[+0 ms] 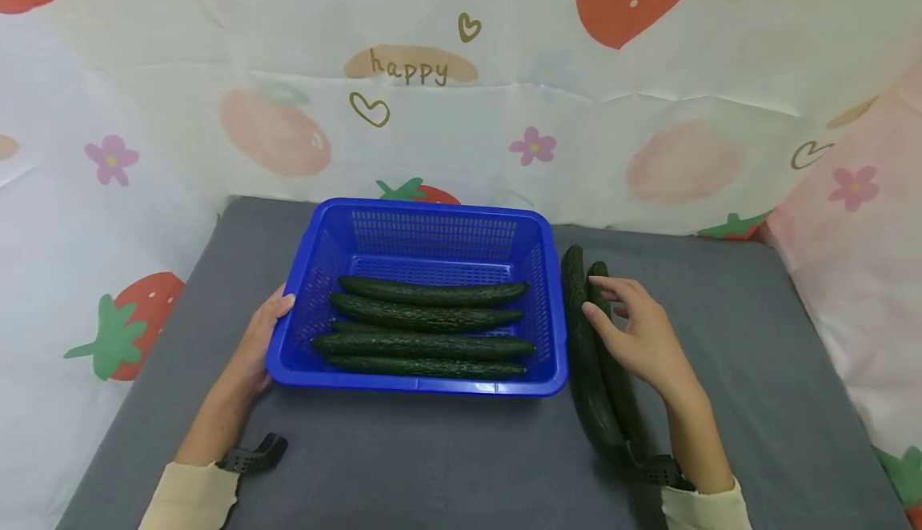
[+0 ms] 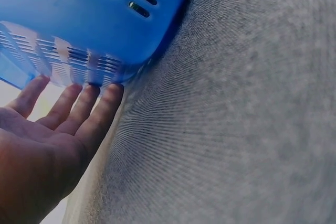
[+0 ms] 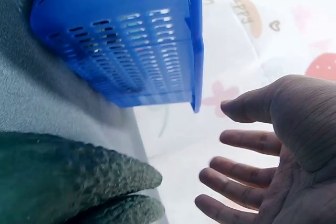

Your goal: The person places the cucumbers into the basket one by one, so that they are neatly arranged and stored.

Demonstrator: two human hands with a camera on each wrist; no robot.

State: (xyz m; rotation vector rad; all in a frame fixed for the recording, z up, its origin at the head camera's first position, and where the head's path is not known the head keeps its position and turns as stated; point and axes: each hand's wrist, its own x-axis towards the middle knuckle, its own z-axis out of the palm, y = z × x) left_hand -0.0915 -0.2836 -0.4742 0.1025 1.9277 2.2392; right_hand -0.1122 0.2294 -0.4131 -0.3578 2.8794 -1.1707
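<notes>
See a grey-covered bench (image 1: 432, 458) with a blue basket (image 1: 418, 384) near its middle, two loose cucumbers (image 1: 587, 354) side by side at the basket's 3 to 4 o'clock, and five more cucumbers (image 1: 425, 345) crosswise inside, toward 6 o'clock. Note at 9 o'clock the left hand (image 1: 255, 338) pinching the basket edge between thumb and fingers, and at 3 o'clock the right hand (image 1: 643, 342), with spread fingers, above the loose pair.
</notes>
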